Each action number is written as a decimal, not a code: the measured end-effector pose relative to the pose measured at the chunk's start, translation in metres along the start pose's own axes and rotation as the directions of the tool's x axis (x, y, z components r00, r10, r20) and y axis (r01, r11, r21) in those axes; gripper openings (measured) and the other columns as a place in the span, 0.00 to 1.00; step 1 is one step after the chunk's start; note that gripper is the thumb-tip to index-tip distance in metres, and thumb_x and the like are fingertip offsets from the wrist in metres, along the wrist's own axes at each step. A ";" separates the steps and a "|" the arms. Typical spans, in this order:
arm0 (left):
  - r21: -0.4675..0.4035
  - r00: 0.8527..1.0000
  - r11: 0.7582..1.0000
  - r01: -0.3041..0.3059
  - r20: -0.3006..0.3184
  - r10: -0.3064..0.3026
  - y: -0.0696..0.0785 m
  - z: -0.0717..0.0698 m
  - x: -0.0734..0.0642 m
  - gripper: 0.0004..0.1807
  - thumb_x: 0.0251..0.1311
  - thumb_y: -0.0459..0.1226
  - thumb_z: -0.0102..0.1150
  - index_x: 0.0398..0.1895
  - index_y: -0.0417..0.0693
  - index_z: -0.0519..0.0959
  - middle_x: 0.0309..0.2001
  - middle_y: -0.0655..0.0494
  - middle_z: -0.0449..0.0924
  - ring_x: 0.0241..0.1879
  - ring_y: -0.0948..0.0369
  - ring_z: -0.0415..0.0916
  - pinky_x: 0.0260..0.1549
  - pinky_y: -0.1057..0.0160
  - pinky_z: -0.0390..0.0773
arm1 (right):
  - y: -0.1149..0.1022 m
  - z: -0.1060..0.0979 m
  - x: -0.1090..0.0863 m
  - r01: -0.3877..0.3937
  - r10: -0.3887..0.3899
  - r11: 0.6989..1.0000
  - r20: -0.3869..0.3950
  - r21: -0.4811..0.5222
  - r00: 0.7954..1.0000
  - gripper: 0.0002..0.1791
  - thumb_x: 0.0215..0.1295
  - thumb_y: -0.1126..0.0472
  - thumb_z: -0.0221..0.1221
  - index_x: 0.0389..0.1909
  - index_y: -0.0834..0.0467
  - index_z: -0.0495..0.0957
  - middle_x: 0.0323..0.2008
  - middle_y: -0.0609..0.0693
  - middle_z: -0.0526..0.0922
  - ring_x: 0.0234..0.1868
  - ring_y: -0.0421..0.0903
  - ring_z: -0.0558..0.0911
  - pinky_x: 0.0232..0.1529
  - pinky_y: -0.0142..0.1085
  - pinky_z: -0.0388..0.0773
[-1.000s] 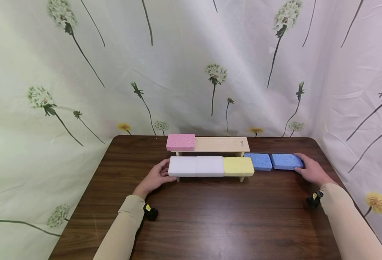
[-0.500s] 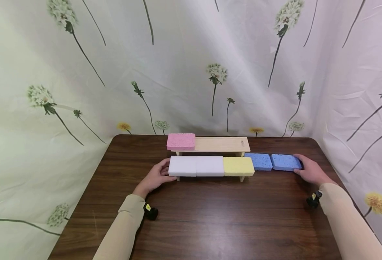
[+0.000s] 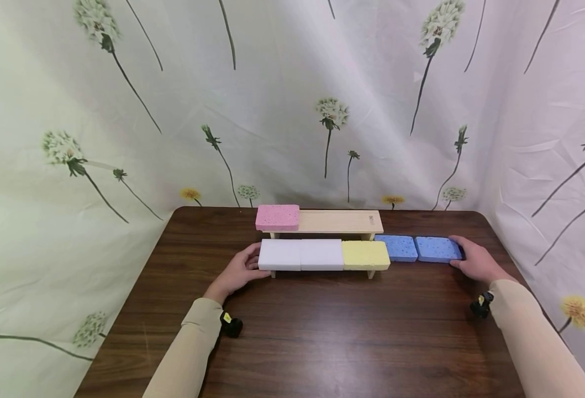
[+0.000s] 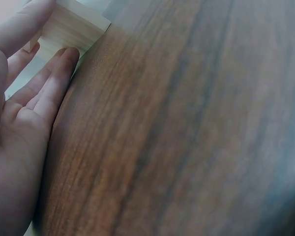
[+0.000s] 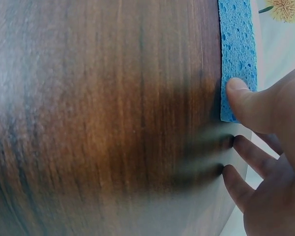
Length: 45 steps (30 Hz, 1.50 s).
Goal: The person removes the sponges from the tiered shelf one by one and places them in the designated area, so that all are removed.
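Observation:
At the left end of the front wooden stand (image 4: 71, 29), my left hand (image 3: 235, 272) holds with the thumb in front; its fingertips reach the stand's leg in the left wrist view. Two white sponges (image 3: 279, 255) and a yellow sponge (image 3: 365, 255) lie side by side along this stand, covering its top. On the right, my right hand (image 3: 478, 260) pinches the outer end of a blue sponge (image 3: 438, 249), thumb (image 5: 243, 96) on its near side. That sponge lies flat on the table, end to end with another blue sponge (image 3: 398, 248), partly hidden behind the yellow one.
Behind the front stand is a second wooden stand (image 3: 339, 220), slightly higher in view, with a pink sponge (image 3: 277, 217) on its left end. The dark wooden table (image 3: 342, 337) runs back to a flower-printed cloth (image 3: 282, 110).
Over the last second my right hand has nudged the outer blue sponge slightly left, turning its outer end a little toward me. My left hand stays in place.

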<state>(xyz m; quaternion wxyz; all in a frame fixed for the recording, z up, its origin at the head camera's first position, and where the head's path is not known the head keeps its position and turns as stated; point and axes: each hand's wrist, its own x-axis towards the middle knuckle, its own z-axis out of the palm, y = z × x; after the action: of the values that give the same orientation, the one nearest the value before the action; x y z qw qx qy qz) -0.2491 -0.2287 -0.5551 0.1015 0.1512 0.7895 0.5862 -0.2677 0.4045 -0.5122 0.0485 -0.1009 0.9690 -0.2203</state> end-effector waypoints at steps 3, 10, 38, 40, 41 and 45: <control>0.000 1.000 1.000 -0.002 0.001 0.002 0.001 0.000 0.000 0.44 0.60 0.31 0.76 0.78 0.42 0.64 0.69 0.38 0.71 0.67 0.44 0.75 0.62 0.62 0.79 | 0.001 0.000 0.000 0.001 -0.001 1.000 0.004 -0.002 1.000 0.36 0.66 0.70 0.65 0.71 0.78 0.62 0.67 0.83 0.66 0.68 0.80 0.66 0.67 0.71 0.63; 0.000 1.000 1.000 0.003 0.004 -0.003 0.002 0.000 -0.001 0.44 0.60 0.31 0.76 0.78 0.43 0.64 0.69 0.38 0.71 0.67 0.44 0.75 0.62 0.61 0.79 | 0.001 0.000 0.001 -0.002 0.002 1.000 0.013 -0.001 1.000 0.37 0.66 0.70 0.65 0.71 0.77 0.62 0.67 0.83 0.66 0.68 0.80 0.66 0.67 0.71 0.64; 0.014 1.000 1.000 0.006 0.001 -0.006 0.001 0.000 0.000 0.45 0.60 0.32 0.77 0.78 0.41 0.63 0.69 0.37 0.72 0.66 0.44 0.75 0.63 0.56 0.79 | -0.018 -0.014 -0.001 -0.003 0.002 0.997 0.013 0.083 1.000 0.56 0.64 0.52 0.74 0.79 0.74 0.51 0.75 0.79 0.57 0.73 0.79 0.58 0.70 0.72 0.57; 0.009 1.000 1.000 0.009 0.002 -0.009 0.001 0.000 0.000 0.45 0.60 0.32 0.77 0.78 0.42 0.63 0.70 0.38 0.71 0.67 0.44 0.75 0.63 0.57 0.79 | -0.027 -0.016 0.000 0.011 -0.011 0.996 -0.001 0.083 1.000 0.57 0.64 0.49 0.74 0.80 0.72 0.51 0.76 0.78 0.56 0.74 0.78 0.58 0.70 0.72 0.58; 0.007 1.000 1.000 0.010 0.001 -0.010 0.001 0.000 0.000 0.45 0.60 0.32 0.77 0.78 0.42 0.64 0.70 0.38 0.71 0.67 0.44 0.75 0.63 0.57 0.79 | -0.032 -0.016 0.001 0.020 -0.019 0.996 -0.008 0.083 1.000 0.57 0.64 0.48 0.73 0.80 0.71 0.51 0.76 0.77 0.56 0.74 0.78 0.58 0.70 0.72 0.58; -0.001 1.000 1.000 0.011 0.002 -0.011 0.001 0.000 0.000 0.45 0.60 0.32 0.77 0.78 0.43 0.63 0.71 0.38 0.71 0.68 0.43 0.74 0.63 0.57 0.79 | -0.051 -0.016 0.006 0.029 -0.028 0.995 -0.010 0.100 1.000 0.55 0.68 0.46 0.71 0.82 0.67 0.50 0.78 0.74 0.55 0.76 0.76 0.57 0.71 0.72 0.56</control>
<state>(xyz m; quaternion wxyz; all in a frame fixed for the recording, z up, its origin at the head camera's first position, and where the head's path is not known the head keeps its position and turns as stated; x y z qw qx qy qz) -0.2490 -0.2282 -0.5538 0.1056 0.1475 0.7898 0.5859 -0.2671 0.3649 -0.4758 0.0461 -0.1111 0.9553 -0.2700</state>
